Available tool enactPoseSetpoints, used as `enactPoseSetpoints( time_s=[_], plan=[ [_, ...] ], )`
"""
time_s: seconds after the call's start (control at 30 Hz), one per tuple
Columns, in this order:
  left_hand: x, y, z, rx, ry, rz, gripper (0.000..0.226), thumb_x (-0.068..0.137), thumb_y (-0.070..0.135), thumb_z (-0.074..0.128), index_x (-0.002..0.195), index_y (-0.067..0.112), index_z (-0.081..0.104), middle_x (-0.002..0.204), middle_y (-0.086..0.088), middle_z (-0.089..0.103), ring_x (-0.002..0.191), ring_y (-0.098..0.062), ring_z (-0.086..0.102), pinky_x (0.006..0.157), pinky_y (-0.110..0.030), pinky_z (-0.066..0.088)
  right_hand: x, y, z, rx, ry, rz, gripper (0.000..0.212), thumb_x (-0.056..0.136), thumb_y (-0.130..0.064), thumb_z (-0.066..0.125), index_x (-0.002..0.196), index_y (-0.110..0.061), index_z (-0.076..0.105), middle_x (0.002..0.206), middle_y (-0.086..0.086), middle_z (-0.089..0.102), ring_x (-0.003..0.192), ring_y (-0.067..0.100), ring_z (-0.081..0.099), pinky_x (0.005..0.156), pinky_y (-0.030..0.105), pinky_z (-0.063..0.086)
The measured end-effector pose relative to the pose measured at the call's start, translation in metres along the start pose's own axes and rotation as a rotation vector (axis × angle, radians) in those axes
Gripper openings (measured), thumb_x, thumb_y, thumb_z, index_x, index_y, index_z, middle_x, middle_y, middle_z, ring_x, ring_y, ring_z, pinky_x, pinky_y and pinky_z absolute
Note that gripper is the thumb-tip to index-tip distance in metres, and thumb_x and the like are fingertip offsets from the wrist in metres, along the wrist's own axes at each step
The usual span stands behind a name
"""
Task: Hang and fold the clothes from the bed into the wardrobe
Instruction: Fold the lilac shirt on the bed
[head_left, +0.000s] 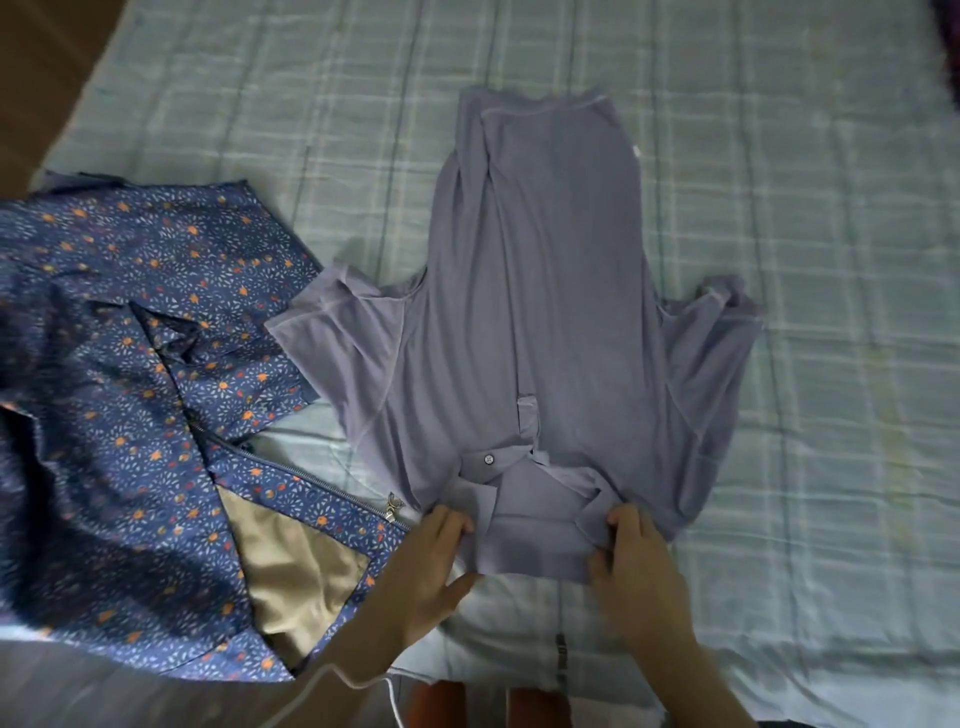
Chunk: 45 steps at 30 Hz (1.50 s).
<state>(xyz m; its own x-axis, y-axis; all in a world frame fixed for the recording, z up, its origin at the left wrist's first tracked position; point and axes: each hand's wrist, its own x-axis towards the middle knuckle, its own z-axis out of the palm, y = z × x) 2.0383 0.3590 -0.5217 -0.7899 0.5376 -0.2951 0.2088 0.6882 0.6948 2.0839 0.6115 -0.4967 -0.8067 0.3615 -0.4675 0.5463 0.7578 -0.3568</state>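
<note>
Spreading flat on the checked bedsheet (779, 260), a lavender polo shirt (535, 312) with collar (524, 504) nearest the camera and hem toward the far side of the bed, both short sleeves fanned outward. Left hand (436, 556) resting at the collar's left edge, fingers fairly straight and laid over the fabric, thumb splayed toward the bed, pressing more than gripping. Right hand (631, 561) at the collar's right edge, fingers curled and apparently pinching the cloth, though motion blur leaves the exact hold uncertain. Lying just beside the shirt on the left, touching or overlapping its left sleeve (337, 322), a dark blue floral garment (130, 364) with a zipper (392, 505) and a tan lining (296, 566), partly draped off the bed's near edge. Trailing below the left wrist, a thin white cable (343, 680). Likely trouble from here: soft jersey bunching or skewing if the two hands pull unevenly, leaving the placket and single visible button (488, 459) off-centre for folding; the left sleeve dragging the floral garment along, or snagging on its zipper pull; that garment slipping to the floor from the bed's edge; the cable catching a wrist mid-lift. No brand, label text or other writing legible; a small pale tag (636, 151) near the hem too small to read.
</note>
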Motion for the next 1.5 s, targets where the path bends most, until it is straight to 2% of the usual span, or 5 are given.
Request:
enactPoseSetpoints(
  time_s=[0.37, 0.73, 0.93, 1.2, 1.5],
  plan=[
    [0.011, 0.026, 0.016, -0.11, 0.219, -0.341, 0.03, 0.071, 0.021, 0.076, 0.085, 0.022, 0.05, 0.087, 0.01, 0.044, 0.074, -0.007, 0.048, 0.07, -0.016, 0.038, -0.006, 0.022, -0.023, -0.049, 0.112, -0.495, 0.025, 0.08, -0.029, 0.048, 0.103, -0.024, 0.059, 0.086, 0.001, 0.058, 0.069, 0.023, 0.058, 0.05, 0.025, 0.042],
    [0.002, 0.022, -0.009, 0.185, -0.155, 0.068, 0.022, 0.067, 0.025, 0.07, 0.069, 0.026, 0.048, 0.069, 0.012, 0.051, 0.067, -0.01, 0.054, 0.06, -0.025, 0.043, -0.016, 0.02, 0.0, -0.329, -0.212, -0.733, 0.05, 0.071, -0.036, 0.056, 0.12, -0.029, 0.063, 0.103, -0.009, 0.061, 0.073, 0.009, 0.066, 0.044, 0.02, 0.046],
    [0.007, 0.024, 0.006, 0.414, -0.338, 0.15, 0.022, 0.054, 0.047, 0.067, 0.061, 0.028, 0.058, 0.062, 0.014, 0.057, 0.058, -0.003, 0.061, 0.049, -0.015, 0.046, 0.041, 0.012, -0.058, 0.203, 0.042, -0.328, 0.005, 0.091, -0.028, 0.06, 0.096, -0.027, 0.061, 0.085, -0.006, 0.062, 0.071, 0.012, 0.059, 0.064, 0.021, 0.043],
    [0.073, 0.072, -0.019, 0.155, 0.018, 0.192, 0.006, 0.09, 0.033, 0.048, 0.094, 0.032, 0.052, 0.098, 0.014, 0.051, 0.092, -0.011, 0.052, 0.076, -0.031, 0.046, 0.194, 0.047, -0.119, 0.658, 0.337, 0.426, 0.064, 0.083, -0.039, 0.071, 0.131, -0.004, 0.05, 0.119, 0.016, 0.063, 0.11, 0.032, 0.06, 0.099, 0.043, 0.046],
    [0.211, 0.063, -0.019, 0.517, -0.107, 0.026, 0.076, 0.086, 0.068, 0.009, 0.154, 0.034, 0.013, 0.164, 0.0, -0.004, 0.15, -0.028, -0.007, 0.118, -0.058, 0.003, 0.179, 0.084, -0.144, 1.242, 0.266, 0.497, 0.017, 0.083, -0.006, 0.06, 0.069, -0.012, 0.052, 0.061, 0.006, 0.043, 0.058, 0.02, 0.042, 0.056, 0.031, 0.038]
  ],
)
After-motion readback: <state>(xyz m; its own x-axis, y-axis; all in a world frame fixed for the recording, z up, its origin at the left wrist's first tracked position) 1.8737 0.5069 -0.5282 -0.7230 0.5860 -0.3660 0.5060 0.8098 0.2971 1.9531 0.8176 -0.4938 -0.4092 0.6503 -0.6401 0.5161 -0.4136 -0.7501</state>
